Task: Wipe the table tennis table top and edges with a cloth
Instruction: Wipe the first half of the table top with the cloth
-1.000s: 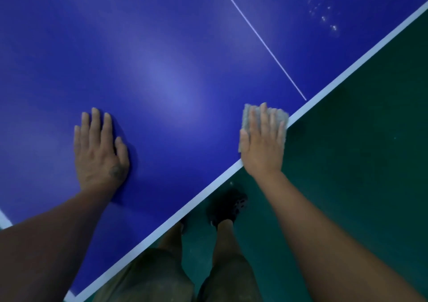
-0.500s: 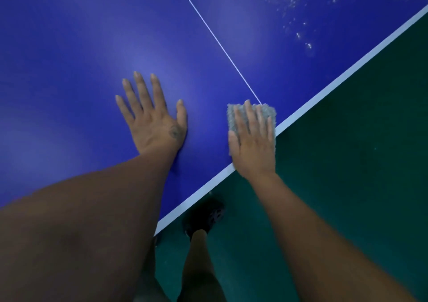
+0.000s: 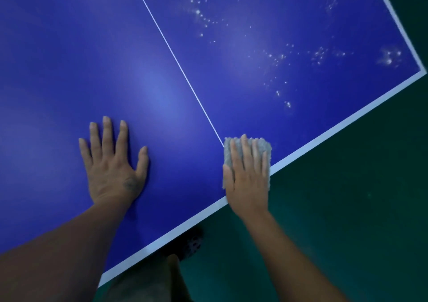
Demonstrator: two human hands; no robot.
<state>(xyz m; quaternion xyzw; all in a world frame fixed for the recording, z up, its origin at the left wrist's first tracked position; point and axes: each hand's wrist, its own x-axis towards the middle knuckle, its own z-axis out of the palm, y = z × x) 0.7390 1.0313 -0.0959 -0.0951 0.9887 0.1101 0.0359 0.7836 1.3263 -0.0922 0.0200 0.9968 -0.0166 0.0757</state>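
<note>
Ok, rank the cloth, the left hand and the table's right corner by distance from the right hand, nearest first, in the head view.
1. cloth: directly under the right hand, touching it.
2. left hand: resting flat, off to the left.
3. table corner: far up and to the right, beyond the white specks.

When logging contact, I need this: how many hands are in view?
2. The left hand lies flat on the blue table; the right hand presses the cloth at the table's near edge. None seems hidden.
</note>
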